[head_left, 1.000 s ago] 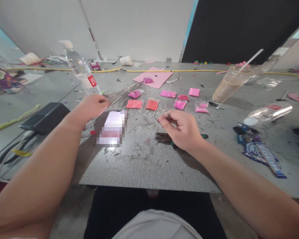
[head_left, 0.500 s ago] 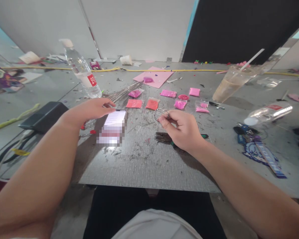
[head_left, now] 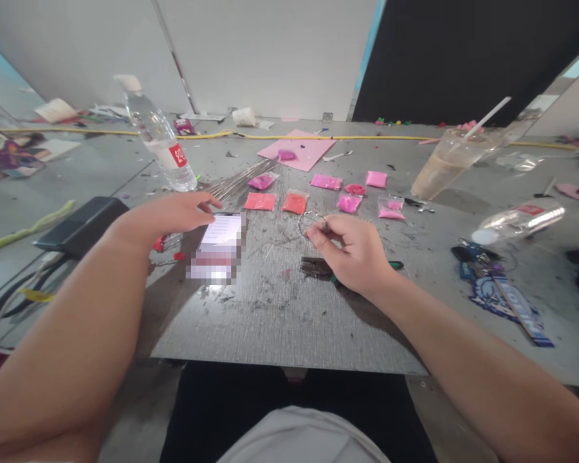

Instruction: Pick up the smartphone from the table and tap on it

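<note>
My right hand [head_left: 352, 247] pinches a thin loop of silvery wire [head_left: 301, 225] between thumb and fingers. Under that hand lies a pair of pliers [head_left: 316, 267] with dark jaws and green on the handles, partly covered. My left hand [head_left: 197, 211] hovers at the top edge of a lit phone [head_left: 224, 230], its fingers apart and nothing in them. The phone lies flat on the grey table, the lower part of its screen blurred out. Just beyond the left hand fans a bundle of thin metal wires [head_left: 244, 177].
Several small bags of pink and red material, one a red bag [head_left: 295, 202], lie mid-table. A water bottle [head_left: 159, 135] stands left, an iced drink cup [head_left: 439, 164] right. A black power adapter [head_left: 82, 224], a lying bottle [head_left: 518, 220] and keys [head_left: 480, 254] flank the arms.
My left hand has shifted slightly left and its fingers have moved at the phone's top edge. The right hand keeps its hold on the wire loop, almost still.
</note>
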Motion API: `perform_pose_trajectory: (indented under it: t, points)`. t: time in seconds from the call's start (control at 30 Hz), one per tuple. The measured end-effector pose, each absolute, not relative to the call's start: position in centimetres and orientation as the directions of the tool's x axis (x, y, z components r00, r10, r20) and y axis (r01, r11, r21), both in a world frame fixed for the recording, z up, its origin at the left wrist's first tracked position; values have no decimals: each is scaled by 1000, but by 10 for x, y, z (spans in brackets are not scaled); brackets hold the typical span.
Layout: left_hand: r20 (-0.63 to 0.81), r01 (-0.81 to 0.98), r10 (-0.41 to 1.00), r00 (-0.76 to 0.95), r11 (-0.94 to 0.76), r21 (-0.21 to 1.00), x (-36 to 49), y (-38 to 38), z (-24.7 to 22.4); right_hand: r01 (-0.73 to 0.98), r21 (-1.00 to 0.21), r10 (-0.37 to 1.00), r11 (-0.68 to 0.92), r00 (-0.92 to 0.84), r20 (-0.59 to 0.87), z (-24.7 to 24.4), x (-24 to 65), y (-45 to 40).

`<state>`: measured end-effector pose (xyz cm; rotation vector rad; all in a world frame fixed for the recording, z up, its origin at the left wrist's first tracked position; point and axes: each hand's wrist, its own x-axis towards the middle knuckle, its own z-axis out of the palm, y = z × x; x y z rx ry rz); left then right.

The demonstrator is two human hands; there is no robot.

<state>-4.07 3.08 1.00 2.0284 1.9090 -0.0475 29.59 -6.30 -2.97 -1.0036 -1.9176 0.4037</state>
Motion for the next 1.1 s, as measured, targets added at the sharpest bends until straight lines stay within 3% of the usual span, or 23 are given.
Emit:
perform_pose_trajectory:
  t: [0.83,1.1]
  points:
    - [-206,975,975,81,-34,218,-34,41,-4,490,-605,769,628,-269,580,-30,296,-64]
    - [-262,982,961,91,-43,184,-35,41,-1,481,-601,760,638,-270,591,-32,295,-63]
